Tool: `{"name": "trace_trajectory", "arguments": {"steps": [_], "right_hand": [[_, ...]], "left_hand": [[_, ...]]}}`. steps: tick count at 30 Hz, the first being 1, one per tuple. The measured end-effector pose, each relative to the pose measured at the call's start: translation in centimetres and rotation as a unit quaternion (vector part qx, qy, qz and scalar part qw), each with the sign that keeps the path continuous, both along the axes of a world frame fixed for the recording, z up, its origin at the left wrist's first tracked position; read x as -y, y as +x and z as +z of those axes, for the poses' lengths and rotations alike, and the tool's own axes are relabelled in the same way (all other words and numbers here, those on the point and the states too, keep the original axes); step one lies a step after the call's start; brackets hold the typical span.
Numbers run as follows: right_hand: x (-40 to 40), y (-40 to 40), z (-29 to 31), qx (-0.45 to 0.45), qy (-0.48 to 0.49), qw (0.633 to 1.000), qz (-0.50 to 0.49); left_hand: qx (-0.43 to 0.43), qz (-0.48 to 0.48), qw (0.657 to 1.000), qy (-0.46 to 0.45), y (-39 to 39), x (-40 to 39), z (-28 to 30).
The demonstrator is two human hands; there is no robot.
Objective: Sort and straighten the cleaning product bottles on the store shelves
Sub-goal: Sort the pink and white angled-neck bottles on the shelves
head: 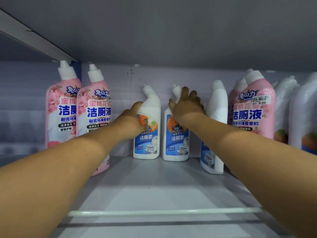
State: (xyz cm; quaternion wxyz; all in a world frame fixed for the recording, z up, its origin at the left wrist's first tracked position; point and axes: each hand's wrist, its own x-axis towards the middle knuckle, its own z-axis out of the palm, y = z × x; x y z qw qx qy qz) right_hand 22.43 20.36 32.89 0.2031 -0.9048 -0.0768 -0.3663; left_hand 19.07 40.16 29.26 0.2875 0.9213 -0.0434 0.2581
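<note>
Two white toilet-cleaner bottles with blue labels stand upright at the back of the shelf (154, 182). My left hand (133, 117) grips the left white bottle (149, 143) from its left side at the shoulder. My right hand (186, 104) wraps around the neck and shoulder of the middle white bottle (175, 143). A third white bottle (217, 121) stands further right and nearer to me, turned sideways, apart from both hands.
Two tall pink bottles (92, 107) stand at the left, more pink bottles (252, 107) at the right, with shrink-wrapped white bottles (303, 114) at the far right. The upper shelf's underside (171, 31) hangs low overhead. A pale rail (163, 213) runs along the shelf front.
</note>
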Motion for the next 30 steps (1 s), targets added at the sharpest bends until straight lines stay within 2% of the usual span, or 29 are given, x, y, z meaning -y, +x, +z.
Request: {"name": "trace_trajectory", "arguments": {"steps": [4,12,17,20,21,23,25,26,28,30], "right_hand": [[-0.1,-0.3,-0.4,-0.118,0.109,0.985,0.063],[-0.7,-0.2,-1.5,-0.154,0.158,0.969,0.108],[-0.2,-1.0,-1.5,-0.179,0.110,0.976,0.054],[-0.3,-2.9,0.1,-0.179,0.046,0.982,0.033],[0.0,-4.0,1.0,-0.151,0.014,0.988,0.040],[1.4,-7.0,3.0,-0.037,-0.043,0.997,0.046],[3.5,-10.2,4.7,0.071,-0.064,0.995,0.007],[4.6,-11.3,5.4,0.090,-0.079,0.992,-0.027],[6.2,-13.1,5.9,0.046,-0.126,0.986,-0.098],[6.6,-13.5,5.3,-0.059,-0.161,0.978,-0.119]], "left_hand": [[-0.008,-0.018,0.999,-0.029,-0.2,0.3,-0.1],[0.006,-0.014,0.999,-0.041,0.0,0.5,-0.3],[-0.001,-0.024,0.999,-0.043,-0.2,0.4,-0.4],[-0.001,-0.031,0.998,-0.047,-0.6,0.4,-0.5],[0.000,-0.032,0.998,-0.047,-0.6,0.5,-0.5],[0.004,-0.032,0.998,-0.048,-0.5,0.5,-0.5],[0.013,-0.017,0.999,-0.049,-0.3,0.6,-0.4],[0.018,-0.005,0.999,-0.048,-0.3,0.8,-0.4],[0.033,0.015,0.998,-0.045,-0.5,1.1,-0.1],[0.056,0.021,0.997,-0.049,-1.0,1.5,0.3]]}}
